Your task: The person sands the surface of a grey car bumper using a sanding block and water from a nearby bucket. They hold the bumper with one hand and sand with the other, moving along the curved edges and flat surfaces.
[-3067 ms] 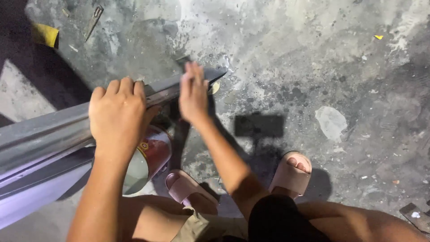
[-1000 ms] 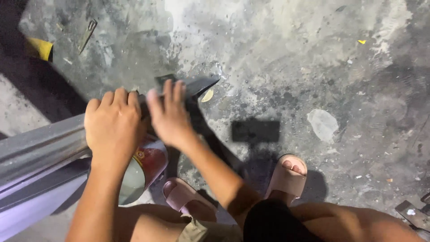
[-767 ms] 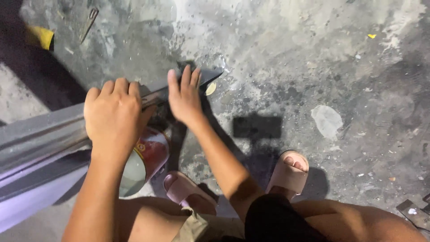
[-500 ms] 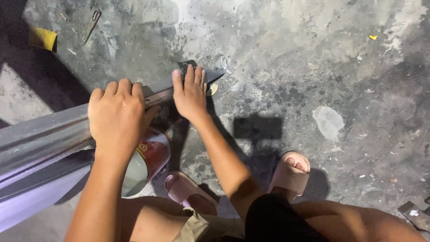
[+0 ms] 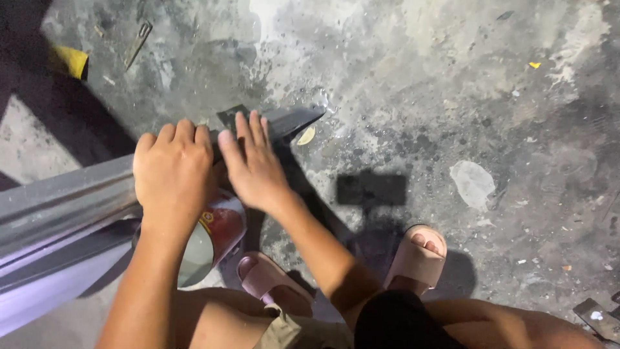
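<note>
Long grey metal bar (image 5: 71, 200), slanted, floor-level.

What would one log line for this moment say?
left hand: gripping grey metal bar | right hand: flat on dark sanding pad at bar end | red tin beneath | concrete floor

A dull grey metal bar (image 5: 71, 200) is seen over a mottled grey-and-white concrete floor (image 5: 420, 84). A red can (image 5: 223, 226) with a yellow-edged emblem is shown beneath it. Pale pink sandals (image 5: 416, 258) are worn, and a yellow object (image 5: 68, 61) is seen at the upper left.
</note>
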